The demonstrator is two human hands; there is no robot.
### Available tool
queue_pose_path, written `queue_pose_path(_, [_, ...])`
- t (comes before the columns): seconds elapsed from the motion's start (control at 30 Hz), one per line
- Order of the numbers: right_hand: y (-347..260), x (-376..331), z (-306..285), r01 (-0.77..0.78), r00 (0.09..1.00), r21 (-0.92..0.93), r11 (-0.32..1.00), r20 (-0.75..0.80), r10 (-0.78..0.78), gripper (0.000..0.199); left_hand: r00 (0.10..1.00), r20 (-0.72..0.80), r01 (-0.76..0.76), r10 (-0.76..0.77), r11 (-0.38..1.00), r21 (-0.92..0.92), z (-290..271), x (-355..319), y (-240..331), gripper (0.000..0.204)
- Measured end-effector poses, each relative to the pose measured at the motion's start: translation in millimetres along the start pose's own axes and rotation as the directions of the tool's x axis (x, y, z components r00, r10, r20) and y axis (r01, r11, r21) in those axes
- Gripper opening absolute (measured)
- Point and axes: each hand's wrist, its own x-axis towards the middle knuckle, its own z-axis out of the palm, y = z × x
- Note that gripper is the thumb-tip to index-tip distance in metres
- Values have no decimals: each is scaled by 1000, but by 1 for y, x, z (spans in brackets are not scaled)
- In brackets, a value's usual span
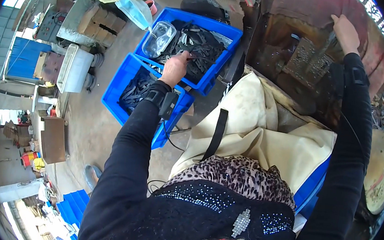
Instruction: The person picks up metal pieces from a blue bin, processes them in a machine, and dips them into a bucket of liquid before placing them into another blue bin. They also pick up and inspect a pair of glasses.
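My left hand (175, 67) is down in the upper blue crate (220, 29), fingers pinched on one of the dark flat metal strips (199, 46) heaped in it; the strips are thin, blackish, tangled in all directions, so I can't tell one piece's outline from the next. A clear plastic container (159, 38) lies on the heap at the crate's left end, just beside my hand. The second blue crate (117, 81) sits lower left, overlapped by the first at its near corner and holding more of the same dark strips (135, 91); my forearm covers its right half. My right hand (346, 33) is up at the rusty machine (301, 61), fingers pressed to its top above a perforated metal plate (308, 59); can't tell whether it's gripping anything, the fingertips are hidden. The cream apron (265, 132) blocks everything between the crates and the machine. Bare concrete floor (93, 123) lies left of the crates, with a grey tub (75, 68) and stacked bricks (100, 23) past it. The machine's right side fades into the dark rim.
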Motion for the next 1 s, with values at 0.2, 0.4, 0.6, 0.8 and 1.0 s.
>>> queue_pose_path(0.2, [0, 2, 0, -22, 999, -25, 999, 29, 22, 45, 997, 41, -60, 60, 998, 21, -19, -19, -2, 22])
queue_pose_path(0.4, [38, 24, 22, 312, 945, -170, 935, 156, -287, 37, 976, -198, 76, -87, 995, -61, -74, -80, -26, 12])
queue_pose_path(0.6, [63, 49, 49, 403, 915, -291, 867, 138, -379, 39, 947, -187, 260, -261, 965, -34, -63, -172, -41, 11])
queue_pose_path(0.8, [27, 15, 23, 196, 980, -166, 967, -9, -200, 36, 944, -10, 330, -330, 944, 25, -40, -219, -38, 11])
queue_pose_path(1.0, [7, 4, 9, -12, 999, 61, 998, 35, 10, 44, 950, -10, 311, -311, 946, 88, -66, -193, -24, 35])
